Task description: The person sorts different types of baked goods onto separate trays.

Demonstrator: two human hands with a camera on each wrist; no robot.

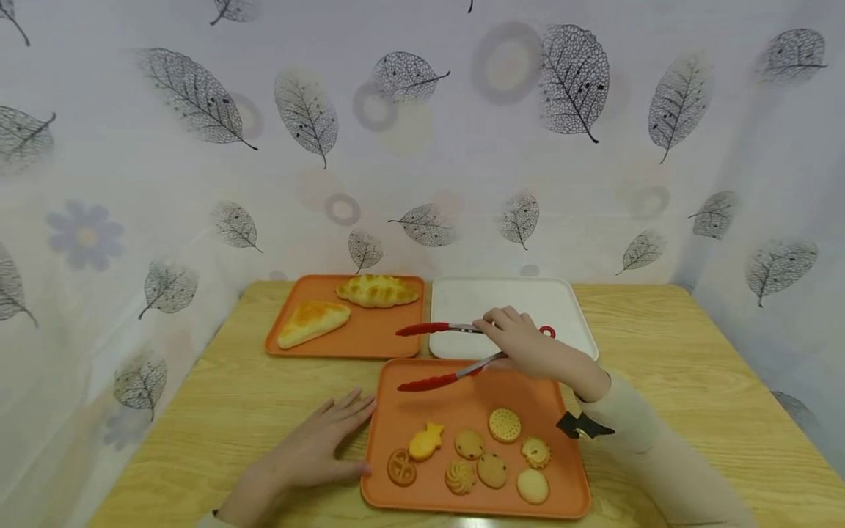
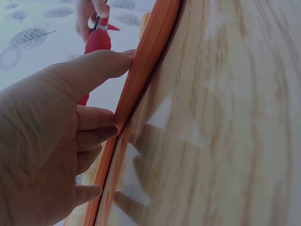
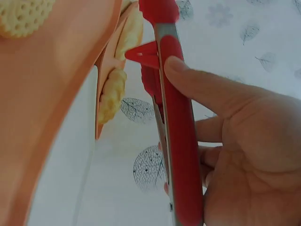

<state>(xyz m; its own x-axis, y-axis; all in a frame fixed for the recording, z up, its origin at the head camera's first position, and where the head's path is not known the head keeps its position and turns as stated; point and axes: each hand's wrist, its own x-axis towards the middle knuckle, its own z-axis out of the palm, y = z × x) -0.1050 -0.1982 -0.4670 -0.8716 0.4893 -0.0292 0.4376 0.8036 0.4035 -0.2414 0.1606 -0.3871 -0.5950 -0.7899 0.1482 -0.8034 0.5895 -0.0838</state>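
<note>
My right hand [image 1: 524, 343] grips a pair of red-tipped metal tongs [image 3: 181, 136], its thumb on one red handle. The tongs' arms are spread with nothing between them, above the near orange tray [image 1: 475, 381]. My left hand [image 1: 313, 444] touches that tray's left edge with thumb and fingertips, fingers mostly straight. On the near tray lie a pretzel-shaped biscuit [image 1: 401, 467], a yellow fish-shaped one [image 1: 425, 441], a round dotted cracker [image 1: 505, 425], a swirl cookie [image 1: 460, 477], a plain round cookie [image 1: 532, 486] and several others.
Behind on the left, an orange tray [image 1: 386, 337] bears a triangular bread [image 1: 313, 323] and a braided loaf [image 1: 377, 291]. To its right stands a white tray [image 1: 568, 308], partly behind my right hand. A leaf-patterned cloth [image 1: 422, 161] hangs behind the wooden table [image 1: 673, 367].
</note>
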